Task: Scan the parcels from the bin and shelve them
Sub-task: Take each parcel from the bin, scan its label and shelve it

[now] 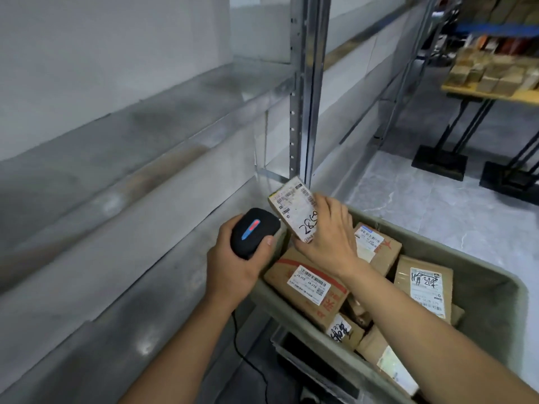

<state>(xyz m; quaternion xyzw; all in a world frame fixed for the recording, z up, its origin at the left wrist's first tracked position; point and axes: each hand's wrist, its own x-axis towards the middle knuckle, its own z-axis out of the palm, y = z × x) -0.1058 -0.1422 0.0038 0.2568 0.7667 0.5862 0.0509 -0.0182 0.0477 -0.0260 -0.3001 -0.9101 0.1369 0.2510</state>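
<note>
Here, from the nearest thing to the farthest:

Left hand: the left hand [233,258] is wrapped around a black scanner [254,232], fingers curled on its body, thumb on the right side. It is just left of the bin's left rim.

Scanner: its top shows a lit strip, red at the upper end and blue at the lower end. Its front points toward the lifted parcel. A black cable [248,360] hangs down from below the wrist.

Right hand: the right hand [329,231] holds one small parcel [294,208] from its right side, fingers clamped on its edge. The parcel is raised above the bin's far left corner, tilted, with the white label facing up. A handwritten number starting with "28" is on the label; the rest is covered by the hand.

Bin: the grey-green bin [495,290] stands right of the shelves. Several brown cardboard parcels lie inside it.

Parcels in the bin: a large parcel with red tape [309,287] lies along the left wall, under the right forearm. A parcel with a blue-topped label [376,246] leans at the far side. Another one with black handwriting [425,287] stands near the right wall.

Shelves: the grey metal shelves [122,135] run along the left, and a perforated upright post [303,83] stands behind the lifted parcel.

Far right: a table with small brown boxes [490,77] stands well apart, on black legs.
</note>
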